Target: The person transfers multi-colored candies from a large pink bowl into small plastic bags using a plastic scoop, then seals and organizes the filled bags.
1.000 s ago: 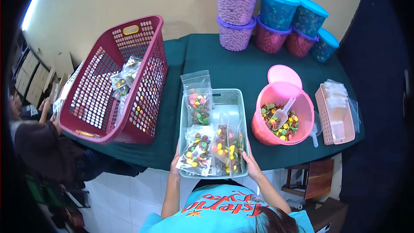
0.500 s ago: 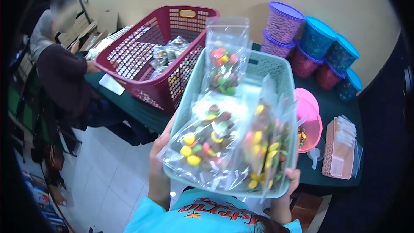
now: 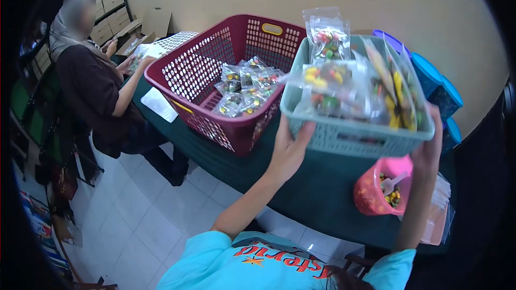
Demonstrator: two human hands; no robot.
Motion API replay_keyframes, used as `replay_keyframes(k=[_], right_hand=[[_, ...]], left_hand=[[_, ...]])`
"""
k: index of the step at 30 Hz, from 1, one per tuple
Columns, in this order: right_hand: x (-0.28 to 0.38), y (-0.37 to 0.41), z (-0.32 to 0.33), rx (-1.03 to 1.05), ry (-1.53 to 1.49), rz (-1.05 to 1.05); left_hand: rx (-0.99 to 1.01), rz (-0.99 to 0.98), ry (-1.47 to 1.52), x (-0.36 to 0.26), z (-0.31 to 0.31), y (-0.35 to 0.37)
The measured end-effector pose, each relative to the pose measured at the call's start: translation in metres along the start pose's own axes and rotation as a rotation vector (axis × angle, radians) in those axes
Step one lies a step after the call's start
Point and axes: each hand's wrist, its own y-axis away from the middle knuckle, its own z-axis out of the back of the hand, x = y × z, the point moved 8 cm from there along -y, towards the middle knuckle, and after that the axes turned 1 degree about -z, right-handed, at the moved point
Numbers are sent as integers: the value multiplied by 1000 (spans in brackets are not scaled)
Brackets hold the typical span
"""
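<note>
Raised over the table is a pale green plastic basket (image 3: 322,135), gripped at both ends. My left hand (image 3: 289,149) is closed on its lower left corner, thumb against the outer wall. Round the right corner my right hand (image 3: 433,137) is wrapped, its fingers partly hidden. Inside lie several clear zip bags of colourful candies (image 3: 329,88), some standing along the right side and one leaning up at the far end. Just left stands a maroon laundry basket (image 3: 185,110) on the table, holding several small candy bags (image 3: 244,88).
A pink tub (image 3: 371,188) with candies and a scoop stands below the basket, beside a pink tray (image 3: 434,223) of bags. Lidded blue tubs (image 3: 443,94) are partly hidden at the right. Another person (image 3: 91,80) handles a bag at the left of the green-covered table (image 3: 301,193).
The pale green basket has moved away from my body, up and to the right, with both hands still on it. The view has shifted, showing more of the maroon basket's contents.
</note>
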Motion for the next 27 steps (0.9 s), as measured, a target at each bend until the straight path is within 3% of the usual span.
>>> replay_keyframes(k=[3, 4, 6, 7, 8, 10, 11, 12, 13, 15, 16, 21, 22, 24, 25, 27], right_hand=[[9, -85, -34, 25, 100, -94], [14, -111, -50, 12, 171, -39], [6, -156, -88, 89, 349, -160], [3, -174, -110, 93, 454, -171], [-1, -190, -134, 58, 602, -128], [-8, -218, -179, 25, 983, -48], [-9, -229, -199, 30, 1220, -19], [-18, -238, -216, 57, 1417, -131], [-28, -207, -280, 259, 1441, -217], [-48, -210, -309, 109, 1762, 2], [-56, -214, -314, 99, 1764, -12], [-95, -223, -343, 491, 2203, 136], [-97, -220, -346, 489, 2208, 131], [-79, -215, -330, 17, 2004, -93], [-73, -216, -322, 17, 2006, -91], [-56, -216, -302, 258, 1915, -8]], left_hand=[[-42, -89, 149, -2, 10, -53], [-45, -99, 153, 3, 14, -65], [-225, -31, 315, 29, 39, -86], [-220, -59, 335, 39, 48, -94], [-219, -58, 329, 41, 48, -99], [-304, -153, 731, 39, 51, -103], [-302, -210, 711, 35, 52, -105], [-306, -189, 717, 34, 52, -108], [-339, -224, 751, 28, 53, -108], [-389, -245, 818, 27, 56, -108], [-391, -230, 821, 29, 57, -109], [-469, -203, 1066, 47, 66, -110], [-470, -199, 1071, 47, 65, -110], [-463, -196, 976, 43, 64, -108], [-462, -196, 978, 43, 62, -107], [-373, -198, 887, 39, 54, -107]])
